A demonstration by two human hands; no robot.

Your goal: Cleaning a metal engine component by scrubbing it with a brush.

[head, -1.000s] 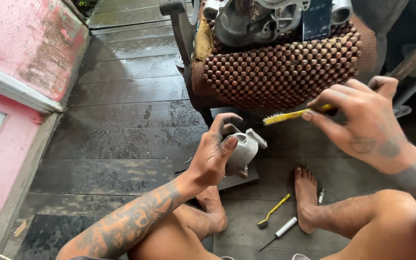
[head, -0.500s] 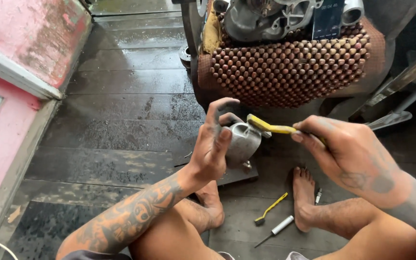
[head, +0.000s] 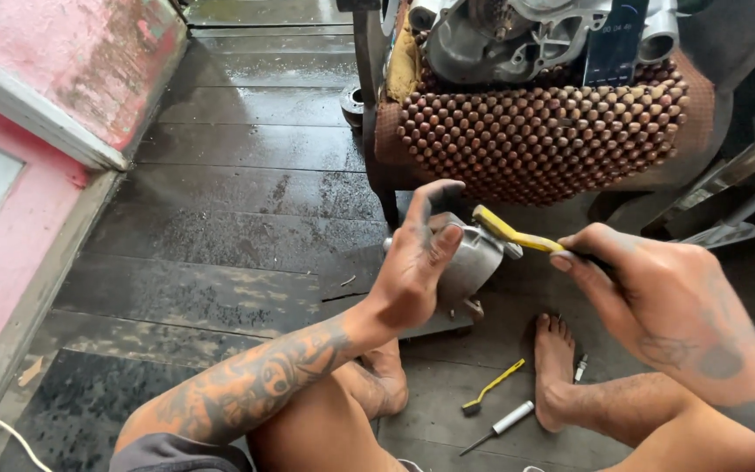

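My left hand (head: pixel 419 260) grips a grey metal engine part (head: pixel 472 258), holding it up over the dark wooden floor. My right hand (head: pixel 657 297) holds a yellow-handled brush (head: pixel 513 232) by its handle, and the brush head rests against the top of the metal part. Both hands are smeared with dark grime. My bare feet (head: pixel 555 367) and legs show below the hands.
A chair with a wooden-bead seat cover (head: pixel 535 131) stands just beyond, carrying a large metal engine casing (head: pixel 509 35). On the floor lie a second yellow brush (head: pixel 493 387) and a white-handled screwdriver (head: pixel 500 426). A pink wall (head: pixel 37 105) runs along the left.
My right hand has brought the yellow brush down and left onto the metal part. My left hand has lifted the part slightly and kept its grip.
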